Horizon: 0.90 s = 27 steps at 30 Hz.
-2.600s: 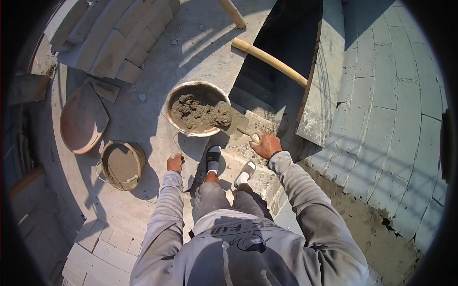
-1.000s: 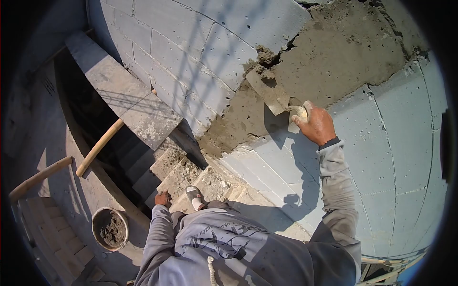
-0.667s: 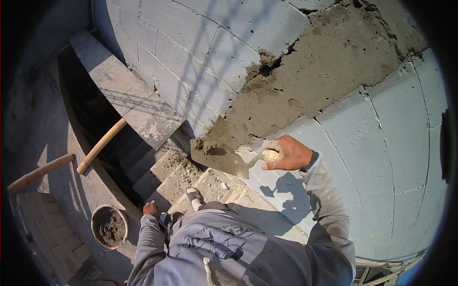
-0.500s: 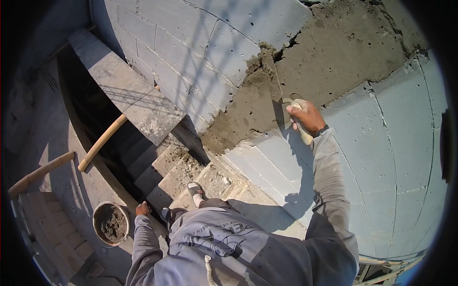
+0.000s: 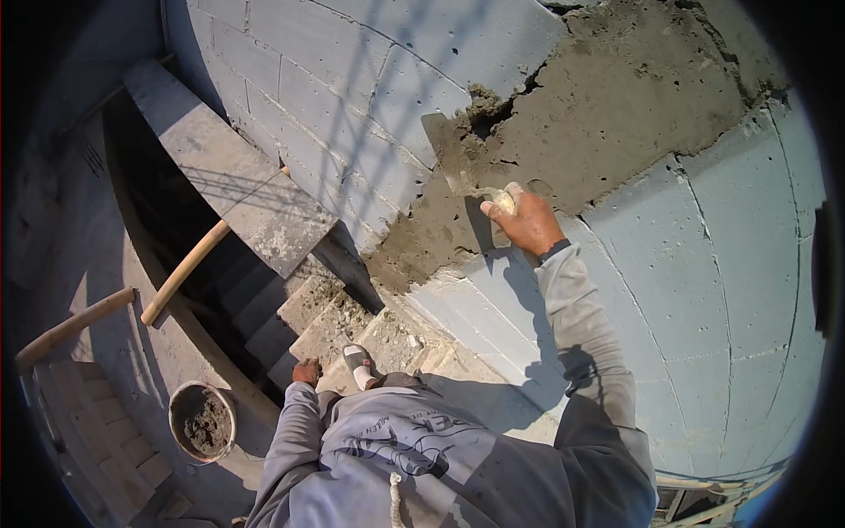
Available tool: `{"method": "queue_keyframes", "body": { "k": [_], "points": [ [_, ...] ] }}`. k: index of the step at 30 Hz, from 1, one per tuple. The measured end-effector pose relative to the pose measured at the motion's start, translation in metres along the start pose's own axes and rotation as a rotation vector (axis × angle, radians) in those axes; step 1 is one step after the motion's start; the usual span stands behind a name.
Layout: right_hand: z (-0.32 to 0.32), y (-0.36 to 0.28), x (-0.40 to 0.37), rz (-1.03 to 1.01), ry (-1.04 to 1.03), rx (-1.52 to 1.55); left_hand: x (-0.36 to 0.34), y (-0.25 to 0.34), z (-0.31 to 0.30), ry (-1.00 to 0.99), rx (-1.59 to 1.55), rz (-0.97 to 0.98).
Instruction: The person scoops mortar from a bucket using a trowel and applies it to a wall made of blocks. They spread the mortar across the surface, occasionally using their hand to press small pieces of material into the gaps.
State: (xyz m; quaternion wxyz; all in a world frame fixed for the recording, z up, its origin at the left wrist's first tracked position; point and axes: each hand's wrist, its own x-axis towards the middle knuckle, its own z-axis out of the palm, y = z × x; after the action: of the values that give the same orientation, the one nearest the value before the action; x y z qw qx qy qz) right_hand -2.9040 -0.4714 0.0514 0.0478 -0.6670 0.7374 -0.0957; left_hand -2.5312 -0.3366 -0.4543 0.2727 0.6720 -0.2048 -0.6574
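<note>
Grey mortar band (image 5: 616, 114): wet-looking, running diagonally between upper blocks (image 5: 308, 75) and lower blocks (image 5: 687, 273), with a ragged dark gap along its upper edge.
Trowel (image 5: 447, 158): blade beyond the right hand's fingers (image 5: 494, 214), overlapping in view the band and the block edge beside the gap; whether it touches them cannot be told.
Right hand (image 5: 533, 223): closed round the pale handle (image 5: 504, 202), which lies within the grip.
Left hand (image 5: 307, 372): low, above the steps (image 5: 330, 330), fingers curled; whether they hold anything cannot be told.
Bucket (image 5: 231, 412): on the floor, well apart from the trowel, with mortar inside.
Wooden poles (image 5: 185, 273): one across the dark stair opening, another beside stacked bricks (image 5: 106, 431).
Sandalled foot (image 5: 359, 363): on the steps, near the left hand.
</note>
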Motion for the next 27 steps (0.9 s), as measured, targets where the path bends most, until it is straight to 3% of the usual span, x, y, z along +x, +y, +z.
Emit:
{"method": "queue_keyframes", "body": {
  "k": [3, 5, 6, 7, 9, 11, 15, 20, 25, 27],
  "points": [
    [-0.022, -0.005, 0.015, 0.029, 0.085, -0.127, -0.006, 0.008, -0.01, -0.03, 0.118, 0.028],
    [-0.052, -0.013, 0.016, 0.014, 0.05, -0.333, -0.005, 0.004, -0.026, -0.011, -0.081, -0.058],
    [-0.066, -0.016, 0.016, 0.013, 0.049, -0.342, -0.025, 0.021, -0.031, 0.086, -0.026, -0.104],
    [-0.079, -0.018, 0.016, 0.037, 0.033, -0.352, 0.019, -0.027, -0.053, 0.105, 0.005, -0.049],
    [-0.101, -0.029, 0.014, 0.055, 0.016, -0.371, 0.025, -0.047, -0.081, 0.162, -0.008, -0.017],
    [-0.117, -0.038, 0.01, 0.047, 0.037, -0.435, 0.031, -0.068, -0.106, 0.153, -0.235, -0.041],
    [-0.134, -0.045, 0.006, -0.007, 0.129, -0.442, 0.038, -0.088, -0.138, 0.207, -0.105, -0.169],
    [-0.111, -0.066, -0.022, -0.086, 0.215, -0.476, 0.027, -0.089, -0.13, 0.184, -0.277, -0.158],
    [-0.04, -0.094, -0.071, -0.279, -0.134, -0.179, 0.03, -0.083, -0.113, 0.115, -0.261, -0.133],
    [-0.018, -0.093, -0.081, -0.41, -0.345, 0.001, 0.033, -0.082, -0.105, 0.202, -0.236, -0.123]
  ]
}}
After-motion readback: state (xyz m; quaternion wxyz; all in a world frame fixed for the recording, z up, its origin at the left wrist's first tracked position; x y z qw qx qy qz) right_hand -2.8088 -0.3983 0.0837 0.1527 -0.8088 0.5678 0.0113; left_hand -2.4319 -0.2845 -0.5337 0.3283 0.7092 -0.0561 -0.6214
